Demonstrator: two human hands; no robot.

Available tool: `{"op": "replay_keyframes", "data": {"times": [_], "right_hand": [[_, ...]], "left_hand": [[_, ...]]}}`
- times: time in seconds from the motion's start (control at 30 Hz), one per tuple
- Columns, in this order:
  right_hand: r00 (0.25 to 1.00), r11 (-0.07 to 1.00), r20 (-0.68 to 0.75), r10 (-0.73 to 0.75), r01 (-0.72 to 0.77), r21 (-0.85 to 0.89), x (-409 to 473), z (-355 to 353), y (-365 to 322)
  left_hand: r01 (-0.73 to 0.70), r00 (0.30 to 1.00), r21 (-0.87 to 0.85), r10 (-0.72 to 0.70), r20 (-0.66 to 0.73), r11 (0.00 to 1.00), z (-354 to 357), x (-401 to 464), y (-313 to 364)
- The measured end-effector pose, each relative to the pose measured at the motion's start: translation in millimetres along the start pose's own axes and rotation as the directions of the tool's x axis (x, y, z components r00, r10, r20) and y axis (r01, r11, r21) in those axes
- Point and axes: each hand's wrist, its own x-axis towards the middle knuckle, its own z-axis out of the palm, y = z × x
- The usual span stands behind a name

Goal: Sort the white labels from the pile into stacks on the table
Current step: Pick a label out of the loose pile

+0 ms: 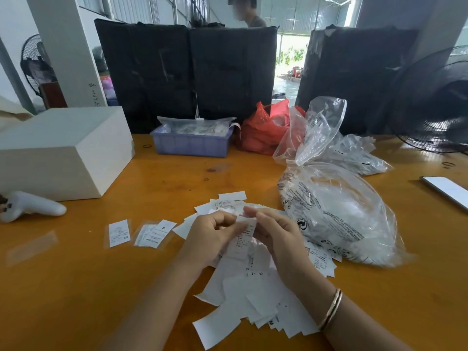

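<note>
On orange table (126,287) | label pile (253,295) (loose) | open warehouse doorway (288,54) behind

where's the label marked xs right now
In the head view the XS label lies flat on the table's left side, just left of the S stack and below the white box.

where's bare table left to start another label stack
Free: bare table in front of the XS stack and S stack, and between the white box and the pile. Crowded: right, by the clear bag.
</note>
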Motion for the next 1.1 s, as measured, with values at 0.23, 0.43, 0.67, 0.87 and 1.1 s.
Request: {"op": "replay_keyframes", "data": {"times": [0.23,0.43,0.67,0.87,1.1], "right_hand": [[0.998,0.981,-0.061,-0.03,0.018,-0.194,1.5,2.0,-0.1],[0.994,0.987,-0.111,0.009,-0.026,-0.157,2.4,1.1,-0.5],[0.995,0.998,-0.093,0.029,-0.024,0.061,4.8,-5.5,0.7],[0.982,0.935,-0.178,0.059,0.008,0.354,13.5,-22.1,-6.5],[0.991,0.907,-0.13,0.025,0.033,0.421,13.7,-24.4,-8.8]], "left_hand": [[-0.032,0.996,0.066,0.037,-0.079,0.997,0.4,1.4,-4.1],[-0.021,0.999,-0.066,0.019,-0.033,0.998,-0.4,1.1,-2.0],[-0.038,0.997,-0.165,0.028,-0.066,0.986,-3.9,4.9,-6.0],[-0.023,0.996,-0.365,-0.01,-0.088,0.931,-11.6,10.7,-11.2],[0.034,0.996,-0.401,-0.064,-0.063,0.916,-12.5,12.3,-13.9]]}}
